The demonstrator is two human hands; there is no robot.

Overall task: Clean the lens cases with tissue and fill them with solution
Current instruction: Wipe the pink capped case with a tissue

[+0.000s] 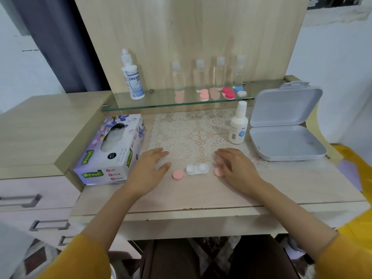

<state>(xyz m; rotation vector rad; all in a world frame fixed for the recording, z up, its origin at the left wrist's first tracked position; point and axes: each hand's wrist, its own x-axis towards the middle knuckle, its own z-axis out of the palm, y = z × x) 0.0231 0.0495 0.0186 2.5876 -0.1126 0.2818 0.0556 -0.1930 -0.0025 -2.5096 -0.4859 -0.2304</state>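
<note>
While the left hand (150, 168) and right hand (234, 166) rest flat on the desk (201, 194), fingers extended and holding nothing, the uncapped white lens case (197, 169) lies between them, with one pink cap (178, 175) at its 9 o'clock, a second pink cap (218, 172) at 3 o'clock against the right fingers, the tissue box (109, 150) at 10 o'clock and the solution bottle (238, 123) at 1 o'clock.

White lens case (197, 169) uncapped, pink cap (178, 175) beside it, tissue box (112, 150) left, solution bottle (238, 125) upright behind

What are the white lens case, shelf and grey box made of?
Lens case: likely moulded plastic, white, glossy highlights.
Shelf: glass, see-through, greenish edge.
Grey box: probably plastic, matte, rounded moulded corners.
</note>
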